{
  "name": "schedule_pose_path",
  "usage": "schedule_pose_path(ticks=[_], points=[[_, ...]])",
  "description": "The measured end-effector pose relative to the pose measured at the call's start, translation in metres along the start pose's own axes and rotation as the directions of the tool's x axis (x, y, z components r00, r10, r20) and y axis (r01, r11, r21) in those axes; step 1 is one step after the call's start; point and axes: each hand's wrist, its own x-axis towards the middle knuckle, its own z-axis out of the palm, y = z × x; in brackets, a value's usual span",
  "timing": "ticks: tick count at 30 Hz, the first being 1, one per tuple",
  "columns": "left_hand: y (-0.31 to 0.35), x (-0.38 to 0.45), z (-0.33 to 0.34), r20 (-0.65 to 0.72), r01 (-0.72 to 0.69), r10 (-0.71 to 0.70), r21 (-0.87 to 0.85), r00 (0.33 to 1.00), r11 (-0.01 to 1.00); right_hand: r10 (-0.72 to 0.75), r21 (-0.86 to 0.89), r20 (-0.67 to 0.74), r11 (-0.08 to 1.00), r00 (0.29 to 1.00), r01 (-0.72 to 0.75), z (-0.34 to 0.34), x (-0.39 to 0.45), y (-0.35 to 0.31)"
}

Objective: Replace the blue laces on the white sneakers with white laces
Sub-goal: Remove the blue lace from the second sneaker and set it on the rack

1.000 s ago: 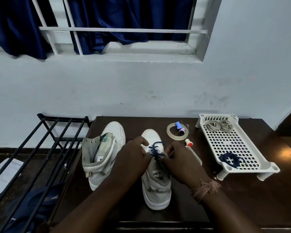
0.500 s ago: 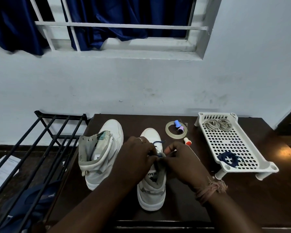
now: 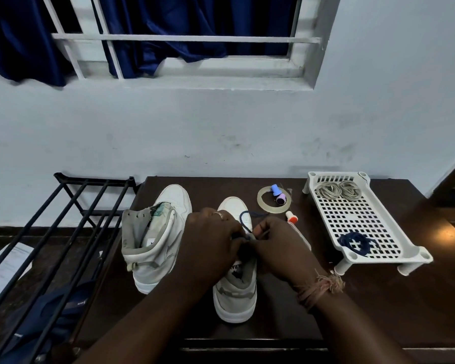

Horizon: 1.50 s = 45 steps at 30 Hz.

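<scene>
Two white high-top sneakers stand on the dark table (image 3: 378, 306). The left sneaker (image 3: 155, 248) has no lace and its tongue hangs open. The right sneaker (image 3: 237, 292) still carries a blue lace (image 3: 243, 219), a loop of which rises above its toe. My left hand (image 3: 208, 245) and my right hand (image 3: 279, 248) meet over that sneaker's eyelets, fingers pinching the blue lace. The exact contact point is hidden between my fingers. Two coils of white laces (image 3: 338, 190) lie at the far end of the white perforated tray (image 3: 373, 227). A bundled blue lace (image 3: 356, 244) lies at its near end.
A tape ring (image 3: 263, 203) with a small blue and purple object (image 3: 277, 194) lies behind the right sneaker, beside a white tube with an orange cap (image 3: 290, 216). A black metal rack (image 3: 63, 232) stands left of the table. The wall is close behind.
The crossed blue lacing seen a second ago has come loose into a single loop over the toe. Both hands have closed in together above the eyelets.
</scene>
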Motion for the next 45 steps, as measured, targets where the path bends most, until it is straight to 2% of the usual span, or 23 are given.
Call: schedule_pose_path(ticks=[2,4,5,7,9,10,12,14,16,18,21,22,23,25,27,29,31,33,35,38,41,43,45], points=[[-0.002,-0.001,-0.001,-0.064,0.075,-0.078,-0.045,0.995,0.996,0.012,-0.001,0.002,1.0,1.0,-0.012,-0.001,0.0,-0.001],[-0.001,0.002,-0.007,-0.133,0.229,-0.289,-0.344,0.948,0.91,0.028,0.008,0.004,1.0,1.0,-0.028,-0.002,-0.001,-0.001],[-0.001,0.006,-0.01,-0.096,0.301,-0.421,-0.561,0.902,0.771,0.031,0.018,0.005,0.999,1.0,-0.031,-0.002,-0.001,-0.001],[0.003,0.013,-0.02,0.132,0.357,-0.582,-0.888,0.802,0.291,0.027,0.015,-0.001,1.0,1.0,-0.027,-0.002,-0.001,-0.001],[0.004,0.016,-0.027,0.284,0.362,-0.558,-0.931,0.78,0.033,0.025,-0.004,-0.006,1.0,1.0,-0.025,-0.002,-0.001,-0.002],[0.003,0.015,-0.027,0.279,0.382,-0.538,-0.92,0.795,0.088,0.025,-0.008,-0.005,1.0,1.0,-0.025,-0.002,-0.001,-0.002],[-0.002,0.01,-0.017,0.137,0.379,-0.42,-0.728,0.897,0.571,0.02,-0.018,-0.005,1.0,1.0,-0.02,-0.001,-0.001,-0.003],[-0.004,0.001,-0.005,0.009,0.164,-0.167,-0.236,0.986,0.958,0.01,-0.021,-0.012,1.0,1.0,-0.01,0.0,-0.001,-0.002],[-0.005,-0.002,-0.001,0.011,0.033,-0.034,0.05,0.999,0.998,0.004,-0.023,-0.017,1.0,1.0,-0.004,0.0,-0.001,-0.002],[-0.006,-0.002,0.0,-0.024,0.02,-0.018,0.086,1.0,0.996,0.002,-0.027,-0.017,1.0,1.0,-0.003,0.0,-0.001,-0.001],[0.0,0.004,-0.013,-0.095,0.145,-0.179,-0.285,0.979,0.948,0.016,-0.013,-0.018,1.0,1.0,-0.016,0.0,-0.002,-0.002],[0.003,0.007,-0.02,-0.022,0.236,-0.299,-0.561,0.954,0.794,0.022,0.001,-0.015,1.0,1.0,-0.022,0.0,-0.002,-0.003],[0.007,0.011,-0.028,0.108,0.315,-0.402,-0.811,0.909,0.493,0.026,0.008,-0.01,1.0,1.0,-0.026,0.0,-0.002,-0.003],[0.007,0.016,-0.04,0.333,0.318,-0.468,-0.941,0.819,-0.113,0.028,0.003,0.002,1.0,1.0,-0.028,0.0,-0.002,-0.005],[-0.002,0.017,-0.043,0.391,0.255,-0.453,-0.908,0.801,-0.332,0.024,0.003,0.005,1.0,1.0,-0.025,0.001,-0.002,-0.005],[-0.007,0.018,-0.039,0.383,0.312,-0.485,-0.924,0.786,-0.224,0.026,-0.006,0.006,1.0,1.0,-0.026,0.003,-0.002,-0.004],[-0.008,0.016,-0.03,0.247,0.438,-0.517,-0.852,0.82,0.288,0.024,-0.019,0.001,1.0,1.0,-0.024,0.004,-0.002,-0.004],[-0.007,0.012,-0.022,0.104,0.305,-0.3,-0.555,0.948,0.774,0.011,-0.024,-0.014,1.0,1.0,-0.012,0.004,-0.003,-0.004],[-0.009,0.007,-0.014,0.104,0.045,-0.026,-0.186,0.994,0.981,0.002,-0.025,-0.021,1.0,1.0,-0.003,0.004,-0.004,-0.005],[-0.013,0.007,-0.015,0.103,0.036,-0.033,-0.033,0.994,0.999,0.019,-0.002,-0.008,1.0,1.0,-0.019,0.004,-0.004,-0.006],[-0.014,0.01,-0.016,0.113,0.235,-0.209,-0.323,0.971,0.917,0.026,0.015,0.007,1.0,1.0,-0.026,0.003,-0.004,-0.007],[-0.013,0.012,-0.021,0.179,0.377,-0.338,-0.577,0.924,0.724,0.022,0.027,0.011,0.999,1.0,-0.023,0.003,-0.005,-0.007],[-0.008,0.015,-0.029,0.319,0.468,-0.415,-0.82,0.852,0.329,0.012,0.004,0.001,1.0,1.0,-0.012,0.004,-0.005,-0.007]])
